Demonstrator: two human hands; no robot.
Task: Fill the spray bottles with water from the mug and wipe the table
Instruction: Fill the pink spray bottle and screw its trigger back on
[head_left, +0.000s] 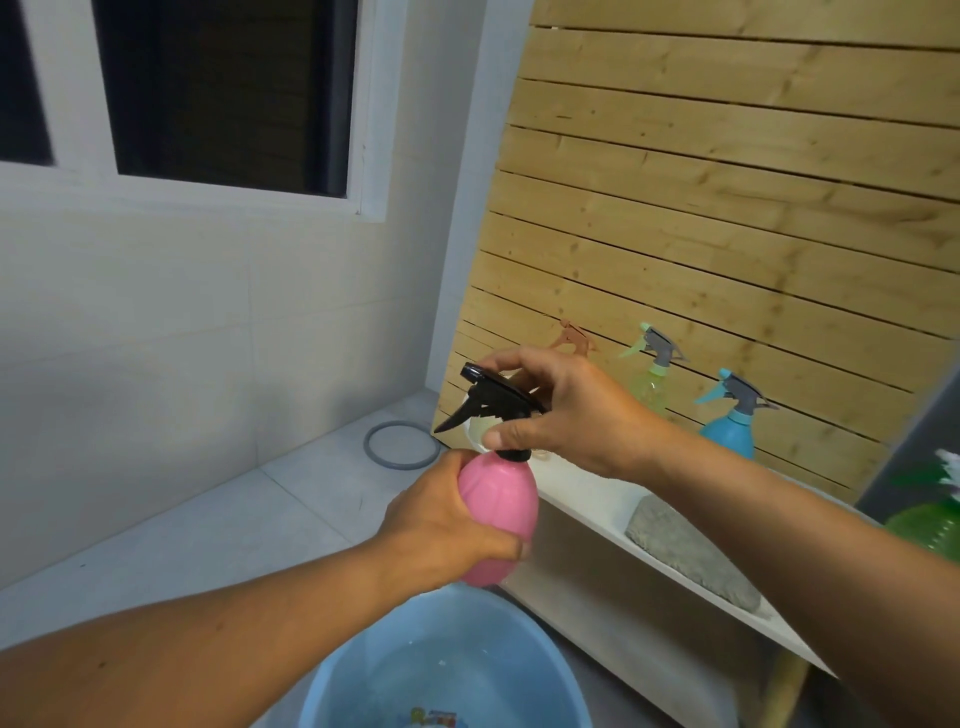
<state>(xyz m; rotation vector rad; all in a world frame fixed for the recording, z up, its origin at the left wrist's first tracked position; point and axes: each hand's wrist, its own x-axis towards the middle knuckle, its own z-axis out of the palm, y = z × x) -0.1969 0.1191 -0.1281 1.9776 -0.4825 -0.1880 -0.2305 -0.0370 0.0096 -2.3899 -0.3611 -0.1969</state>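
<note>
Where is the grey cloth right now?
The grey cloth lies on the white table, right of centre, under the right forearm, below the blue spray bottle.

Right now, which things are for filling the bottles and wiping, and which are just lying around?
For the job:
pink spray bottle, held by the left hand
its black sprayer, gripped by the right hand
blue basin
yellow bottle
blue bottle
grey cloth
white table

Just lying about:
grey ring on the floor

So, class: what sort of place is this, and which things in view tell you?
Probably a home washroom or utility corner: pale tiled floor, a blue basin of water and spray bottles lined on a white shelf against a slatted wooden panel.
</note>
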